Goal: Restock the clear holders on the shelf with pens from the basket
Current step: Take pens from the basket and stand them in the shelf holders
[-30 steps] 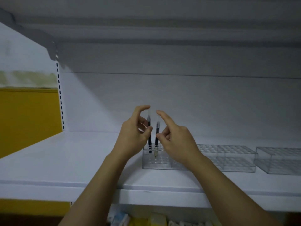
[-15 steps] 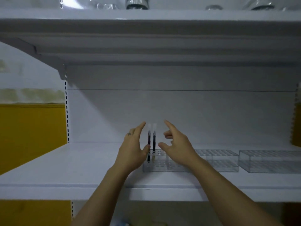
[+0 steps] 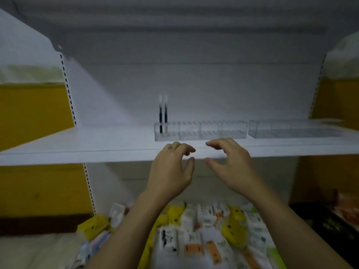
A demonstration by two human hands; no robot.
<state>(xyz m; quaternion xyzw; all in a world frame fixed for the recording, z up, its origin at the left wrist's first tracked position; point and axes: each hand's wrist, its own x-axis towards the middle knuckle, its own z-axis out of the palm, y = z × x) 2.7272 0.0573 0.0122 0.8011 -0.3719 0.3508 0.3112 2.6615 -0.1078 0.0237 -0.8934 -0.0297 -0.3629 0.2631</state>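
Two pens (image 3: pixel 162 113) upright in left holder (image 3: pixel 200 131) on shelf (image 3: pixel 77 148), second holder (image 3: pixel 291 129) just right.

The left hand (image 3: pixel 171 171) and the right hand (image 3: pixel 233 167) are bare. So are the left forearm (image 3: pixel 124 230) and the right forearm (image 3: pixel 287 226), all the way down to the lower edge of the view. One finger of the left hand carries a small dark mark (image 3: pixel 171 147) near the knuckle; blur hides whether it is a ring. The left thumbnail (image 3: pixel 192 159) looks short and plain.
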